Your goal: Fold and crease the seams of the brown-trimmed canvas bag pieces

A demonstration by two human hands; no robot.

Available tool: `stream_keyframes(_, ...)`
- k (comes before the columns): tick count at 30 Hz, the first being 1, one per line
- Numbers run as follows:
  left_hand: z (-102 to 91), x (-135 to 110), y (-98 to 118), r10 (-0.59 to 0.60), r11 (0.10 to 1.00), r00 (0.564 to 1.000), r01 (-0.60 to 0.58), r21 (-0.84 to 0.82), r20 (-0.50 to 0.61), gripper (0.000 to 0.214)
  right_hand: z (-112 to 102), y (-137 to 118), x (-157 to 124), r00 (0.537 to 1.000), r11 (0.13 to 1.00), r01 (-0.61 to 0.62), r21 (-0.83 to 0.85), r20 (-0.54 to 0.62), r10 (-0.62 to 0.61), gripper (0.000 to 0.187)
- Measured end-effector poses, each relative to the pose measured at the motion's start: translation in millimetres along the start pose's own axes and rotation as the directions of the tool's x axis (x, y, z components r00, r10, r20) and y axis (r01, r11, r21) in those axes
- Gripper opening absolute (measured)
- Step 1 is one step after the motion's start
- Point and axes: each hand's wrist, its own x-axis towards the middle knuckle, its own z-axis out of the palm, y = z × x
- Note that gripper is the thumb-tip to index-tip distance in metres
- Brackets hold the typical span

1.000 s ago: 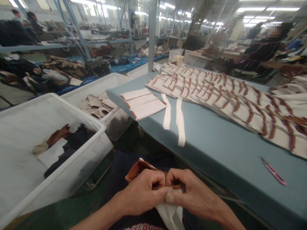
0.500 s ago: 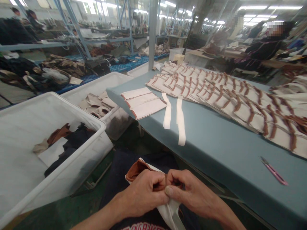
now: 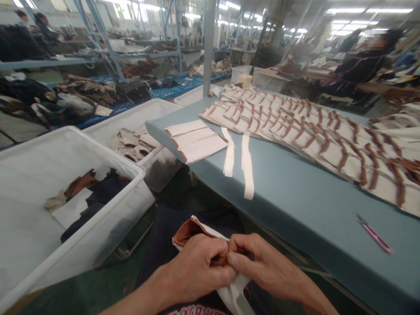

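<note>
Over my lap I hold a cream fabric piece with brown lining point(image 3: 187, 230), its brown inside showing at the upper left. My left hand point(image 3: 203, 264) is closed on its edge, thumb and fingers pinched. Right beside it my right hand point(image 3: 252, 258) pinches the same edge, and the fingertips of both hands meet. The exact spot between the fingers is hidden. Below the hands the cream cloth hangs down toward my lap. On the blue-grey table point(image 3: 295, 188) lie a flat cream panel with brown edges point(image 3: 198, 140) and two white strips point(image 3: 248, 170).
Pink-handled thread snips point(image 3: 374, 234) lie near the table's right front. Rows of overlapping cream panels with brown edges point(image 3: 295, 127) cover its far side. At left stand white bins point(image 3: 139, 168) with cloth pieces inside. A metal post point(image 3: 209, 48) rises behind; a person point(image 3: 361, 65) sits far right.
Both hands have shifted very slightly to the right with the fabric piece, still pinching it. Nothing on the table has moved.
</note>
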Motion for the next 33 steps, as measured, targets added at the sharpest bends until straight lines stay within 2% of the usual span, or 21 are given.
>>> stream_keyframes(10,0.4,-0.1,-5.1,0.076,0.997,0.996,-0.076,-0.016,0.035,0.047,-3.9,-4.1,-2.8,0.997,0.998,0.019,-0.068,0.071,-0.014,0.032)
stream_keyframes(18,1.9,2.5,-9.5,0.06,0.991,0.998,-0.055,-0.124,0.036,0.063,-5.1,-9.8,-2.9,0.978,0.979,0.151,-0.136,0.161,-0.128,0.039)
stream_keyframes(22,1.5,2.8,-10.3,0.093,0.984,0.996,-0.091,-0.15,0.007,0.069,2.1,-10.0,-6.1,0.969,0.953,0.243,-0.181,0.083,-0.231,0.038)
stream_keyframes(27,-15.7,4.8,-3.7,0.266,0.963,0.962,-0.268,-0.037,-0.069,0.076,1.7,-22.5,-16.4,0.914,0.893,0.396,-0.213,-0.005,-0.406,0.043)
stream_keyframes(33,-41.1,7.8,-11.4,0.27,0.958,0.955,-0.279,-0.061,-0.126,0.082,-12.9,-23.2,-23.3,0.889,0.902,0.417,-0.113,-0.156,-0.431,0.051)
